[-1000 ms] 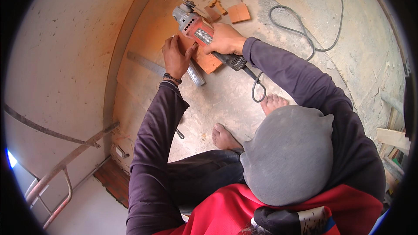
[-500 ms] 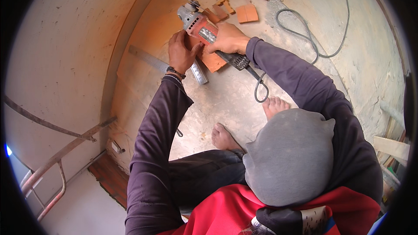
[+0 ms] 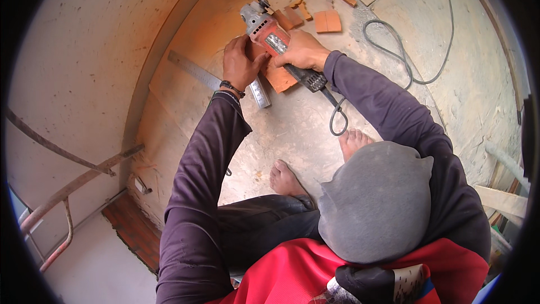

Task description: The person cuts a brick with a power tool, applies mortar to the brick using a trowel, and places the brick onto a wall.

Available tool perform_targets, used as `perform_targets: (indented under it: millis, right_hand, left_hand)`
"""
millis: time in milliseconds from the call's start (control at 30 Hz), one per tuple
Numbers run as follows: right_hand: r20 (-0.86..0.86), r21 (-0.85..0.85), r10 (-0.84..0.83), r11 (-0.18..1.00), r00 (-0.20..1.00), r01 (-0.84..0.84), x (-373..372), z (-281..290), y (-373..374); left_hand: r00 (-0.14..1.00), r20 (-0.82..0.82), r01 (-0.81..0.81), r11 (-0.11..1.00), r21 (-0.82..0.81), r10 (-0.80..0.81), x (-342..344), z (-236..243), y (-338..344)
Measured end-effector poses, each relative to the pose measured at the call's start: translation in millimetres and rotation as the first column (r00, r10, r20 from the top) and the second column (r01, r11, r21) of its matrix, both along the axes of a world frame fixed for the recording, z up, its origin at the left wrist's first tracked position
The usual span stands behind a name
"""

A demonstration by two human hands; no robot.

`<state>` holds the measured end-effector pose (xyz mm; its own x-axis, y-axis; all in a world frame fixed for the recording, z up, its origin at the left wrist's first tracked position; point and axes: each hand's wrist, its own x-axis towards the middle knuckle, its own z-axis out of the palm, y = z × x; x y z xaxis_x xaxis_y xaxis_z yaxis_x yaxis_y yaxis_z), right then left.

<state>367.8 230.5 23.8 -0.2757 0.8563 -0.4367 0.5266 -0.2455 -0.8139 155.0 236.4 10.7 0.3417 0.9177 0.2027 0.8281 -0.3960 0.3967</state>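
Wrapping around the red-bodied angle grinder point(image 3: 262, 30), the grip of the right hand point(image 3: 306, 50) is clamped on it, over an orange tile point(image 3: 279, 79) on the floor point(image 3: 304, 110). The left hand point(image 3: 241, 65) is beside the angle grinder at the tile; whether its grip clamps anything cannot be told. The angle grinder's scuffed pale label point(image 3: 275, 44) is illegible; markings on the metal rule point(image 3: 194, 70) are too small to read.

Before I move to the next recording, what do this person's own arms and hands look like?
Long, dark purplish-grey sleeves cover both arms; the left sleeve is creased, and the right sleeve reaches the wrist. The left hand and right hand wear no gloves. A dark bracelet circles the left wrist; its material is too small to tell.
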Motion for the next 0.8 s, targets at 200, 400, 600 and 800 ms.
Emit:
perform_targets:
  millis: [200, 400, 600, 800]
  right_hand:
    - [-0.013, 0.022, -0.034, 0.999, 0.999, 0.034, -1.3, 0.2, -0.6]
    - [0.005, 0.030, -0.012, 0.999, 1.000, 0.012, -0.7, -1.6, 1.2]
    - [0.035, 0.047, 0.015, 0.999, 0.999, -0.016, -2.5, -5.0, 3.1]
    - [0.051, 0.015, 0.048, 0.999, 0.998, -0.049, -3.1, -5.2, 5.2]
  left_hand:
    - [1.000, 0.010, -0.006, 1.000, 0.010, 0.006, -0.8, -0.8, -1.0]
    - [0.999, -0.019, -0.032, 0.994, -0.109, 0.030, 0.7, 2.1, 0.1]
    - [0.999, -0.017, -0.044, 0.992, -0.120, 0.042, 1.1, 3.0, -0.4]
    - [0.999, -0.014, -0.049, 0.993, -0.108, 0.047, 1.3, 2.1, -0.7]
